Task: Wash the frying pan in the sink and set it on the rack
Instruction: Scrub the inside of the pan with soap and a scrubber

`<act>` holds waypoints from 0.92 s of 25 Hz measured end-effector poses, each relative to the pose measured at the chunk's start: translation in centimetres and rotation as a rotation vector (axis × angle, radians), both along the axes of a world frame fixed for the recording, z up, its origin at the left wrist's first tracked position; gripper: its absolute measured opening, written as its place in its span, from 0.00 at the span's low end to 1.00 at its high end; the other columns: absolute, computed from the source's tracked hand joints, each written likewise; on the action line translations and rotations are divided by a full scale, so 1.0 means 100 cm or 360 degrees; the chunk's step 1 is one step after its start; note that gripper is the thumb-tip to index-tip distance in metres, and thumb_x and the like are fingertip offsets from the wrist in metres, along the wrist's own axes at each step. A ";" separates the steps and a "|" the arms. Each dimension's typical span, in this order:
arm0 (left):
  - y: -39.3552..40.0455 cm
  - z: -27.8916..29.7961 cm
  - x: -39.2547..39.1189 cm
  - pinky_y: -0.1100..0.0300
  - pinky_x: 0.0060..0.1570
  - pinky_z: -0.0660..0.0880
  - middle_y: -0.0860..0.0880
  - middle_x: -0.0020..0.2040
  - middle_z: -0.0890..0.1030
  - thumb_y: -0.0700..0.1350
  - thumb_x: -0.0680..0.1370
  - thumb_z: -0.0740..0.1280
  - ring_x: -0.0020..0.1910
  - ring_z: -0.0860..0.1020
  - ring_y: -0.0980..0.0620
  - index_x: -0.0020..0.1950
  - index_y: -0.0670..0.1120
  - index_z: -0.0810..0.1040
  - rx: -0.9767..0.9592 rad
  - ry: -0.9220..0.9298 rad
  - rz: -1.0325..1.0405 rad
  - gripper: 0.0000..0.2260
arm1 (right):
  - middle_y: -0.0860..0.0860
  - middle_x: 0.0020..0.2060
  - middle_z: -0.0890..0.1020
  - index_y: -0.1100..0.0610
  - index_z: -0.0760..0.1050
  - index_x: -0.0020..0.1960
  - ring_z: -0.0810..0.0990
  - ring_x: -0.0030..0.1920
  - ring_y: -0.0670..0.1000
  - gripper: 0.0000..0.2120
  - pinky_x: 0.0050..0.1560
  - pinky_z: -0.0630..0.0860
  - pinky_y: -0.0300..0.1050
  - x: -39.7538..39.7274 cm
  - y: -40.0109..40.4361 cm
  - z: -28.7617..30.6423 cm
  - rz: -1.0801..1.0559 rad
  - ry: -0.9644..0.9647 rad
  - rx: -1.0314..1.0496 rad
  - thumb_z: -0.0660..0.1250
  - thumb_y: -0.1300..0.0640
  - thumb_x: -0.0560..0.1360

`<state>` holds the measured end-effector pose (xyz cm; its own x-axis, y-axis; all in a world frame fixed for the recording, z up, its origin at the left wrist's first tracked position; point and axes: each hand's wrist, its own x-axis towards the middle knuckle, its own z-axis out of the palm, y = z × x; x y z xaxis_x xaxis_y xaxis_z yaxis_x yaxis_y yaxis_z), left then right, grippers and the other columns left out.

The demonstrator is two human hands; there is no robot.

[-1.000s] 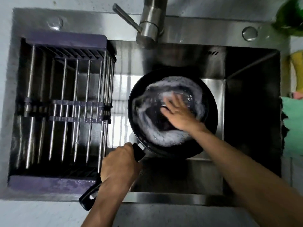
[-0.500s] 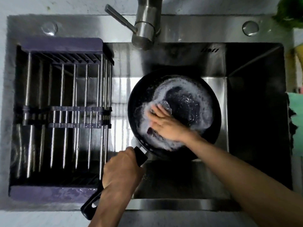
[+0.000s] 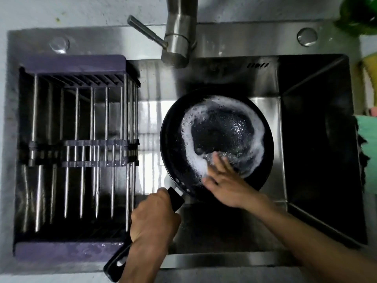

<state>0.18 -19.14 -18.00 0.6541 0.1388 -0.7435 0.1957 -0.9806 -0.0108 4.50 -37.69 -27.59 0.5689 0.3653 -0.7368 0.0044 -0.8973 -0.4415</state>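
the frying pan, ringed with white suds, sits over the steel sink just right of the rack. the left hand has its grip clenched round the pan handle; the right hand presses a scrubber, fingers fairly straight, on the pan's near inner side.

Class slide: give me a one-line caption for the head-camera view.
Left hand grips the frying pan handle over the sink; right hand scrubs its soapy inside, beside the rack.

Steel faucet at back rim; green cloth at right edge.
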 end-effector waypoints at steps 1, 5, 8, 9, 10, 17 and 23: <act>-0.002 0.000 0.000 0.54 0.47 0.74 0.48 0.53 0.80 0.49 0.72 0.67 0.52 0.80 0.45 0.57 0.50 0.73 0.0002 0.0000 -0.0014 0.14 | 0.48 0.79 0.37 0.50 0.53 0.81 0.33 0.79 0.54 0.27 0.76 0.35 0.49 0.002 0.014 0.002 -0.0060 0.0002 0.0227 0.44 0.42 0.84; -0.001 -0.003 0.001 0.54 0.48 0.74 0.49 0.53 0.81 0.49 0.72 0.67 0.52 0.80 0.46 0.57 0.50 0.73 -0.0037 0.0009 -0.0005 0.14 | 0.49 0.80 0.36 0.47 0.46 0.81 0.33 0.79 0.52 0.29 0.75 0.33 0.47 0.045 -0.017 -0.010 -0.0348 -0.0139 -0.0160 0.48 0.41 0.84; 0.000 0.001 0.002 0.54 0.49 0.74 0.49 0.54 0.80 0.49 0.72 0.66 0.53 0.80 0.45 0.57 0.50 0.72 -0.0016 -0.0010 0.0006 0.14 | 0.54 0.80 0.41 0.51 0.52 0.81 0.36 0.79 0.55 0.26 0.72 0.29 0.43 0.001 0.016 0.005 -0.0097 -0.0151 0.0156 0.49 0.46 0.85; -0.002 -0.001 0.001 0.54 0.50 0.74 0.49 0.55 0.80 0.49 0.72 0.66 0.54 0.80 0.45 0.57 0.50 0.72 -0.0010 -0.0005 -0.0005 0.14 | 0.55 0.80 0.46 0.53 0.56 0.80 0.39 0.80 0.56 0.25 0.74 0.32 0.45 0.010 0.028 0.004 -0.0027 -0.0242 0.0335 0.49 0.48 0.85; -0.002 -0.003 0.001 0.54 0.50 0.74 0.49 0.55 0.80 0.49 0.72 0.66 0.55 0.79 0.44 0.57 0.51 0.72 -0.0006 -0.0001 -0.0005 0.15 | 0.55 0.80 0.51 0.55 0.60 0.79 0.43 0.80 0.57 0.24 0.76 0.36 0.50 0.032 0.028 -0.007 -0.0013 -0.0367 0.0385 0.48 0.48 0.86; -0.003 -0.002 0.003 0.55 0.49 0.73 0.48 0.55 0.80 0.50 0.72 0.66 0.55 0.79 0.44 0.57 0.50 0.72 -0.0010 0.0021 0.0004 0.15 | 0.56 0.81 0.45 0.56 0.55 0.80 0.36 0.79 0.56 0.25 0.66 0.20 0.38 0.023 0.017 -0.005 0.0083 -0.0219 0.0334 0.49 0.49 0.86; 0.000 0.002 0.005 0.54 0.49 0.74 0.47 0.55 0.80 0.51 0.72 0.67 0.54 0.79 0.43 0.57 0.49 0.73 0.0020 0.0035 0.0005 0.15 | 0.49 0.80 0.41 0.51 0.55 0.80 0.36 0.79 0.52 0.25 0.75 0.34 0.44 -0.001 0.001 0.006 0.0073 -0.0018 0.0148 0.51 0.47 0.85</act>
<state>0.64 -19.15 -17.78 0.6372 0.1502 -0.7559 0.1982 -0.9798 -0.0276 4.36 -37.62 -27.01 0.5580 0.4576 -0.6922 0.0499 -0.8512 -0.5225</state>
